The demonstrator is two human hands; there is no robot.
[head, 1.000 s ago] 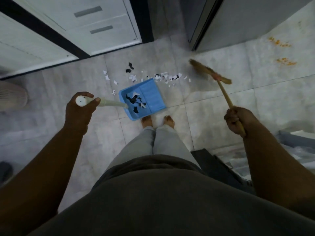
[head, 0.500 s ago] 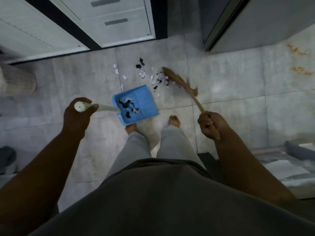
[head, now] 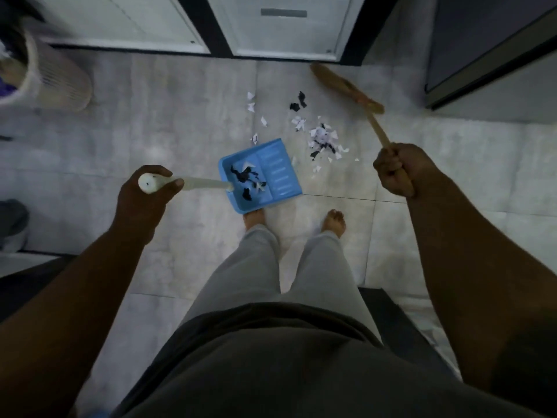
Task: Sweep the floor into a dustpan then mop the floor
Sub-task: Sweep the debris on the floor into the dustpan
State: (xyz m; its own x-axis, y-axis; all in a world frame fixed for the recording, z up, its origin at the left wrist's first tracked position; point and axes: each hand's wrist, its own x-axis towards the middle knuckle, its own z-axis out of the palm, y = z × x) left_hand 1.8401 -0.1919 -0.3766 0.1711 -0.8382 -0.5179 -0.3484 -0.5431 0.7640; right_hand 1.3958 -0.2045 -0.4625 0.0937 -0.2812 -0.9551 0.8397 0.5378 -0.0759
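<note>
pale slatted basket [head: 57,82] sits out beyond the left hand [head: 144,203]. white cabinet doors [head: 283,25] straight ahead, dark appliance [head: 488,40] past the right hand [head: 398,170].

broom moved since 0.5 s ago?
Yes. The broom has swung back: its head has left the paper scraps beside the dustpan and now sits beyond them, near the cabinet.

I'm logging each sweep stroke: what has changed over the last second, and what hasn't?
The broom swept left into the paper scraps, bunching them nearer the blue dustpan, then swung back out beyond them, to the right. The right hand followed, gripping the handle throughout. Unchanged: the left hand holds the dustpan's handle, with scraps already inside the pan.
</note>
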